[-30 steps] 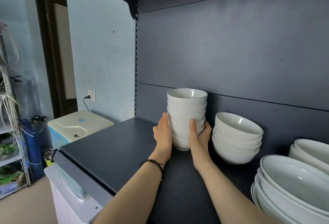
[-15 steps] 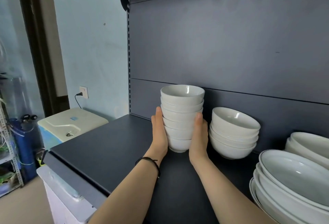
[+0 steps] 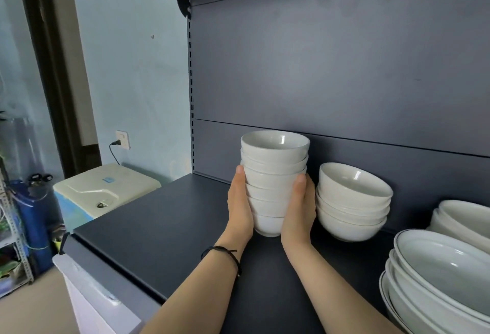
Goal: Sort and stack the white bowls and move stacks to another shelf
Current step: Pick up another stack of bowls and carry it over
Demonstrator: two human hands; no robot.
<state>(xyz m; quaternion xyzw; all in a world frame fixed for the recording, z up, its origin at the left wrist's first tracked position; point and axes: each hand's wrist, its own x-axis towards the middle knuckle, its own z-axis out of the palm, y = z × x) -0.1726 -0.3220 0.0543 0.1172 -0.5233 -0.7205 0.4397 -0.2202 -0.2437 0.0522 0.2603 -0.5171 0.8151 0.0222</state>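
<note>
On the dark shelf (image 3: 159, 227), close to the back wall (image 3: 344, 68), a tall stack of small bowls (image 3: 274, 174) held between two hands. Left hand (image 3: 240, 209) wrapped round the left side, thumb pointing up the front, other fingers hidden behind. Right hand (image 3: 298, 214) wrapped round the right side the same way. Bottom bowl either sitting on the shelf or hanging just above it; too hard to tell. Just beside it on the right, not touching, a shorter stack of wider bowls (image 3: 352, 201). Farther right, near the front edge, a pile of big dishes (image 3: 445, 275).

Small ones already sorted into one pile, by the look of it. So, most likely the moving step: taking this stack off to another shelf. Next, needs a firm, even squeeze low down and a slow, straight pull. Keep the stack level to stop the top bowl sliding off. Keep the right hand from bumping the wider bowls.
</note>
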